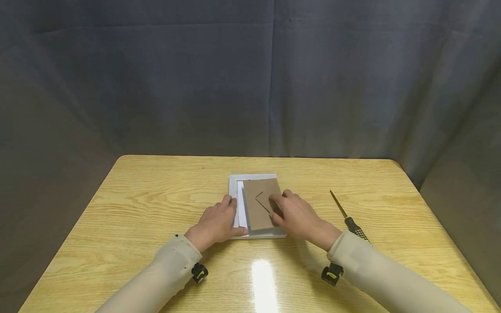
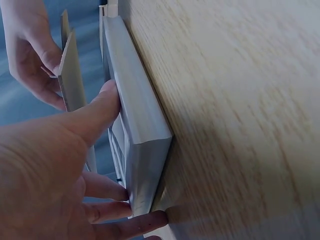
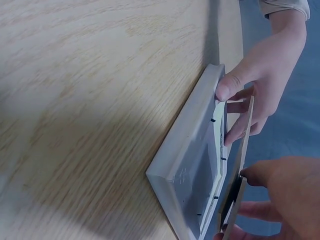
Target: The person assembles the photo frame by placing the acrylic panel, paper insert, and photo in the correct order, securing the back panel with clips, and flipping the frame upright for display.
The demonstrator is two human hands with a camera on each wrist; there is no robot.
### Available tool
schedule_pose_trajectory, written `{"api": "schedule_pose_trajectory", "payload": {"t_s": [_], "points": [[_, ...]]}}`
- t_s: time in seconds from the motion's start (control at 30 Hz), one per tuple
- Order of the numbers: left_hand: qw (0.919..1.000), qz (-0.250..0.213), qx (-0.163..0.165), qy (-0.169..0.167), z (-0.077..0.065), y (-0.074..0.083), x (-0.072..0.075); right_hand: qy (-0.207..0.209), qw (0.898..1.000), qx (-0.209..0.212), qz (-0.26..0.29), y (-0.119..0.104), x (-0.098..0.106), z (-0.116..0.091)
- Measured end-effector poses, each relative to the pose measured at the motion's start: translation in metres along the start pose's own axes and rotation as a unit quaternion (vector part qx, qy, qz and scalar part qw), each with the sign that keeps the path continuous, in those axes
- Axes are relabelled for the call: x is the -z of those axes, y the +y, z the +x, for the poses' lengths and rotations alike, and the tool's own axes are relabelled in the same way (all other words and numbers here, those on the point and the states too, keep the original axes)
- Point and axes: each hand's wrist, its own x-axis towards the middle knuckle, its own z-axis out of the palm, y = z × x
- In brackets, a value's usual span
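Observation:
A white picture frame lies on the table with its back up. My left hand holds its near left corner, thumb on the near edge and fingers along the left side, as the left wrist view shows. Above the frame's opening, my right hand pinches a brown backing board by its raised flap. The board is tilted and lifted off the frame in the right wrist view. A white sheet shows inside the frame, left of the board. Small black tabs stick out along the frame's inner edge.
To the right, a screwdriver with a black textured handle lies on the wooden table, partly behind the right forearm. Dark curtains hang behind the table and at its sides.

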Motion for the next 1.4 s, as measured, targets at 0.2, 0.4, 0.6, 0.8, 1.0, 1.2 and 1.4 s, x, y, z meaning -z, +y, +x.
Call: {"api": "schedule_pose_trajectory", "payload": {"t_s": [0.2, 0.4, 0.6, 0.8, 1.0, 1.2, 1.4], "points": [[1.0, 0.001, -0.001, -0.003, 0.002, 0.001, 0.0, -0.005, 1.0, 0.002, -0.002, -0.001, 0.0, 0.002], [1.0, 0.002, -0.003, 0.001, 0.002, 0.0, 0.001, -0.007, 1.0, 0.007, -0.009, -0.003, -0.003, 0.005], [0.9999, 0.01, -0.006, 0.002, 0.003, -0.001, 0.001, -0.003, 1.0, 0.019, -0.016, -0.004, -0.005, 0.009], [0.9998, 0.019, -0.002, 0.001, 0.003, 0.0, 0.0, -0.001, 1.0, 0.025, -0.016, -0.005, -0.007, 0.014], [0.9998, 0.02, 0.008, -0.004, 0.003, 0.001, -0.003, -0.008, 1.0, 0.021, -0.014, -0.008, -0.009, 0.016], [0.9997, 0.02, 0.01, -0.004, 0.003, 0.001, -0.003, -0.023, 1.0, 0.014, -0.007, -0.01, -0.013, 0.018], [0.9997, 0.018, 0.012, -0.01, 0.002, 0.002, -0.002, -0.031, 1.0, 0.001, 0.0, -0.01, -0.015, 0.02]]}}
